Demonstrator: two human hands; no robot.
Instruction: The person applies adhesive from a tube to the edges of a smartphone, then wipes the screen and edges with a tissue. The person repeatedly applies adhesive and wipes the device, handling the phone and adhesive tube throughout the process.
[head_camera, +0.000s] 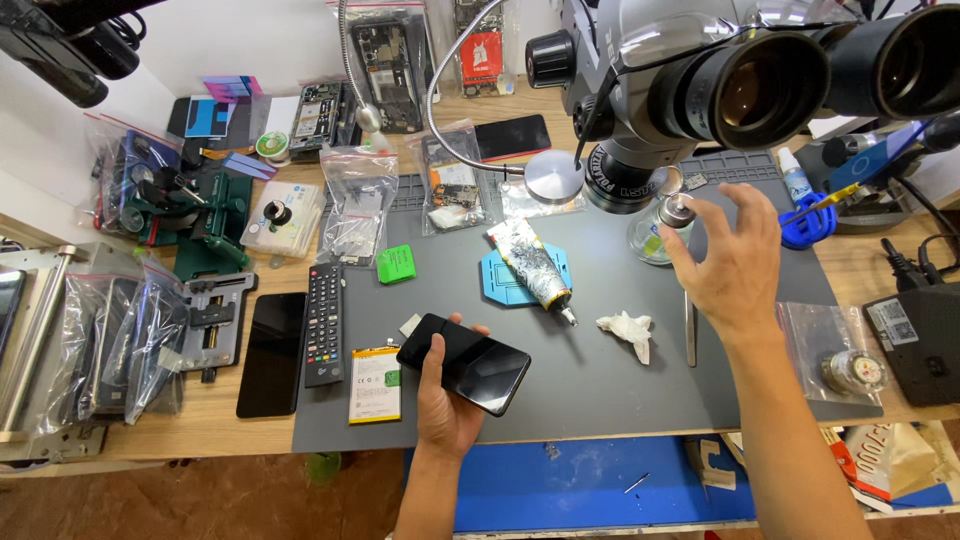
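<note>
**Ana:** Head view first: which packages lie on the tabletop (200, 420)?

**Ben:** Clear plastic bags with red seal strips. A stack sits at the far left (120, 340), one stands behind the green block (357, 200), and one at the right edge holds a round metal part (838, 358). A flat battery with a yellow and white label (375, 384) lies on the grey mat (600, 390), just beside the remote control (323, 325).

**Ana:** And the hands?

**Ben:** The left hand (445, 400) grips a black phone (464, 363), dark glass up, over the mat's near left part. The right hand (735, 265) is spread wide, holding nothing, its fingertips at the metal pump top of a small clear bottle (662, 228).

**Ana:** What crowds that spot?

**Ben:** The microscope (700, 90) hangs over the bottle. Between the hands lie a crumpled silver glue tube (535, 265) on a blue plate, a white wad of tissue (627, 328) and tweezers (690, 328).
</note>
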